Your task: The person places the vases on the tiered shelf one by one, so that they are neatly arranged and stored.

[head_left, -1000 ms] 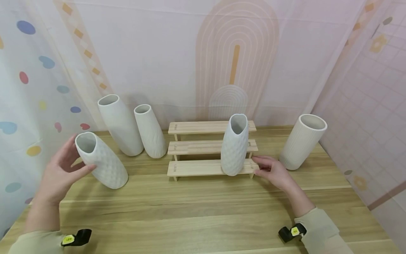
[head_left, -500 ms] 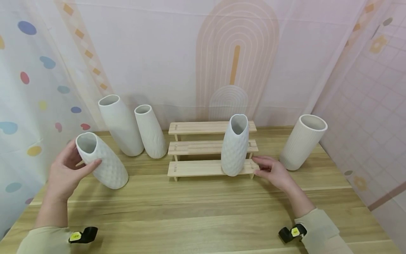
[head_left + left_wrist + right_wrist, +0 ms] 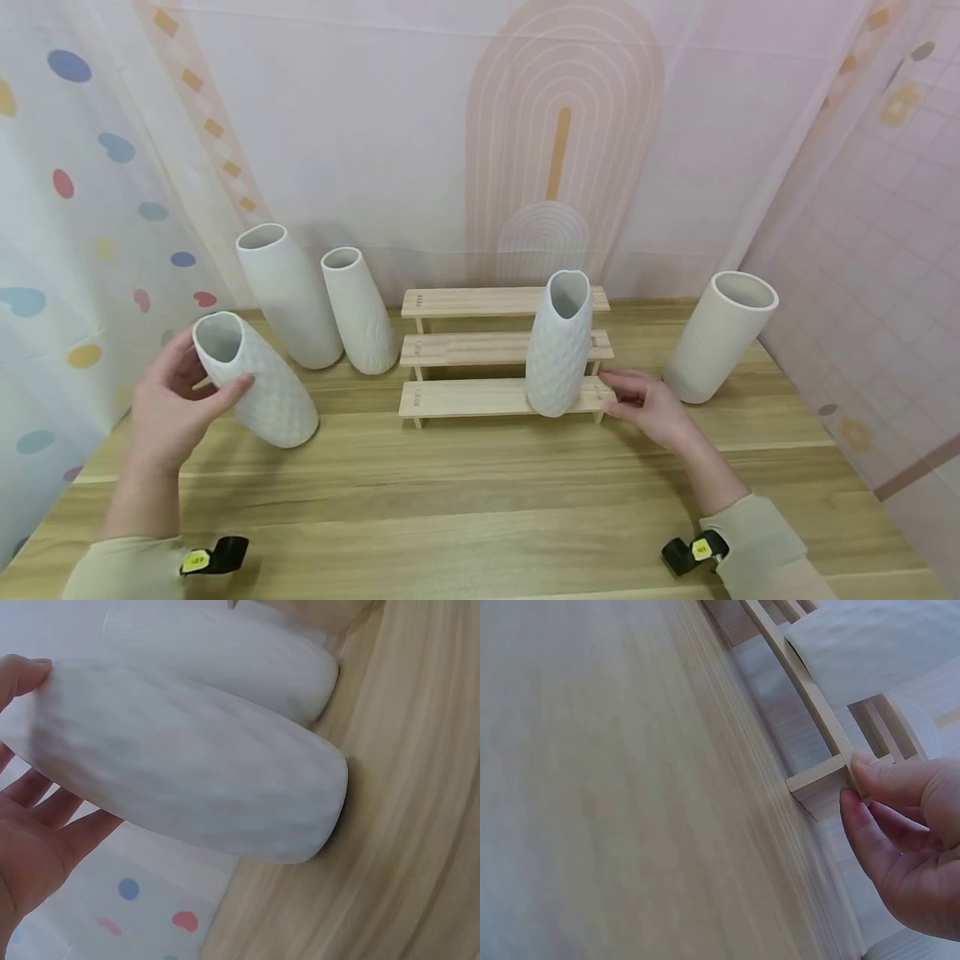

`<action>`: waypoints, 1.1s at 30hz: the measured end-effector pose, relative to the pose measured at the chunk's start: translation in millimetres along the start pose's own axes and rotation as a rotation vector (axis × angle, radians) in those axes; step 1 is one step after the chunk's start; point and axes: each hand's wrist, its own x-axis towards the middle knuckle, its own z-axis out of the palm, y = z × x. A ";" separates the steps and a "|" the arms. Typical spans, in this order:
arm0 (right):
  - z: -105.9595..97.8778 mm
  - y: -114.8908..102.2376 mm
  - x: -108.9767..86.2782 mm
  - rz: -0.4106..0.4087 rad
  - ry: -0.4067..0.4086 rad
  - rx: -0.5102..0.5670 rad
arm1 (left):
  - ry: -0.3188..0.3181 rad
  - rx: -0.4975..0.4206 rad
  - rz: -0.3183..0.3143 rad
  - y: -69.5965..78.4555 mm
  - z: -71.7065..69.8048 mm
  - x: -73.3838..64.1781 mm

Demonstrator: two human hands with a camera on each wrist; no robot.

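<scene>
Taking the stand as the clock's centre, I see the left hand [image 3: 176,408] out toward nine o'clock, gripping a dimpled vase [image 3: 258,387] near its mouth, thumb on the near side, the other fingers partly lost behind it. The vase leans; whether its base touches the worktop [image 3: 465,500] I can't make out. Just beyond, between nine and ten, a tall smooth vase [image 3: 296,304] and a slimmer vase [image 3: 362,321] stand close together; I can't tell if they touch.

On the wooden stand [image 3: 457,398], at its five o'clock, a second dimpled vase [image 3: 557,358] sits on the lowest tier, covering part of the tiers behind. At four o'clock the right hand [image 3: 651,412] pinches that tier's end between thumb and fingers, some fingertips tucked out of sight. A ribbed vase [image 3: 716,346] stands at three o'clock, its far side hidden. Both sleeves [image 3: 761,542] are cut off below.
</scene>
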 end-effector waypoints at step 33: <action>-0.1 1.5 0.1 0.002 -0.003 -0.001 | -0.321 -0.012 0.132 44.8 154.9 5.9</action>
